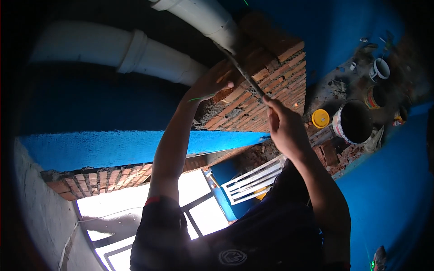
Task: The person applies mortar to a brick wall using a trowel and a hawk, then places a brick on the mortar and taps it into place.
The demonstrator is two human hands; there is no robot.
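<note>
My right hand (287, 128) is closed around the lower end of a long, thin, dark rod-like tool (247, 77). The tool slants up and left, its far tip close to the end of a white pipe (203, 20). My left hand (214, 83) reaches up to the top of a red brick wall (266, 92), thumb apart from the other fingers. Those fingers lie in shadow against the bricks, and I see nothing held in them. Both arms are raised, with the brickwork between and beyond the hands.
A second white pipe (104, 49) runs across the upper left. Below it is a blue-painted ledge (113, 147). On the floor at right stand a large bucket (352, 122), a white bucket (379, 70) and a yellow lid (320, 118) amid rubble. A white slatted rack (253, 178) is lower down.
</note>
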